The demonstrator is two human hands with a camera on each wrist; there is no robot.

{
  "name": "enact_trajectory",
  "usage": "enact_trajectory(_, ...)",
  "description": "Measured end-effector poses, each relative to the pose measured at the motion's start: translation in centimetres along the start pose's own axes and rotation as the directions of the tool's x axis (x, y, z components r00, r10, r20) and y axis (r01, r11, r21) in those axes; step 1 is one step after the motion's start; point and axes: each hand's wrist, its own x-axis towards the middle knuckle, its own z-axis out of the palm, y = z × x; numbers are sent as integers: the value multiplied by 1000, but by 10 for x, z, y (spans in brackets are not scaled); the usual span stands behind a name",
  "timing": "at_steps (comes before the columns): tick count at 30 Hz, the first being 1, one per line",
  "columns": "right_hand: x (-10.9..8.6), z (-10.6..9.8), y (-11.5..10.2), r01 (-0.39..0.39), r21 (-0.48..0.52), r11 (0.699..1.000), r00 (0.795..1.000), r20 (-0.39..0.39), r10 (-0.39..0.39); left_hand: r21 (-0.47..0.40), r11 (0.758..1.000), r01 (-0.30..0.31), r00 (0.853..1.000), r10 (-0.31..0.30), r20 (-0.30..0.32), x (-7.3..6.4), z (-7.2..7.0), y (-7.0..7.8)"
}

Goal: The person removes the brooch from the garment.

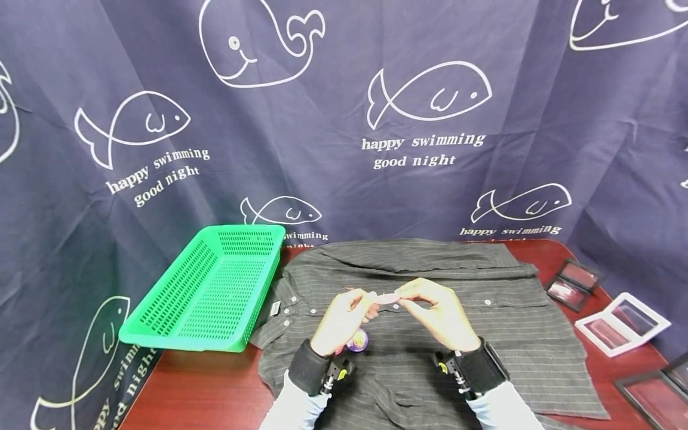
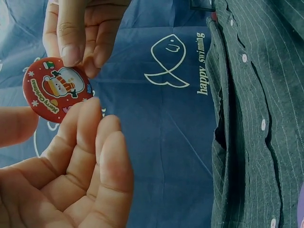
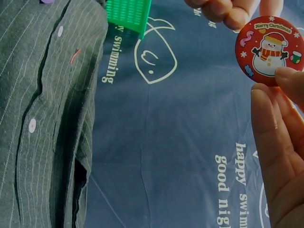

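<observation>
A round red badge (image 2: pixel 57 88) with a snowman and "Merry Christmas" on its face is held between both hands, above a dark striped shirt (image 1: pixel 516 340). My left hand (image 1: pixel 344 313) grips one side of its rim, thumb on one side and fingertips on the other. On the opposite side, my right hand (image 1: pixel 435 307) pinches it, the thumb lying over the printed face in the right wrist view. From the head the badge shows nearly edge-on. A purple round badge (image 1: pixel 358 340) lies on the shirt close by my left wrist, with a pinkish piece beside it partly hidden.
At the left stands a green plastic basket (image 1: pixel 244 334) on the red-brown table (image 1: pixel 215 382). Along the right edge lie an open black case (image 1: pixel 575 283), an open white case (image 1: pixel 626 325) and another black case (image 1: pixel 658 397). A blue fish-print curtain (image 1: pixel 344 131) hangs behind.
</observation>
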Motion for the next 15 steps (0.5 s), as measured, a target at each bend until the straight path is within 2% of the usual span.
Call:
enact_trajectory(5, -1, 2, 1, 10, 0, 1000, 1000, 6, -10, -23, 1000, 17, 999, -18, -33, -2, 1, 2)
enact_trajectory(15, -1, 4, 0, 18, 4, 1000, 1000, 4, -18, -181, 981, 71, 993, -87, -83, 0, 5, 1)
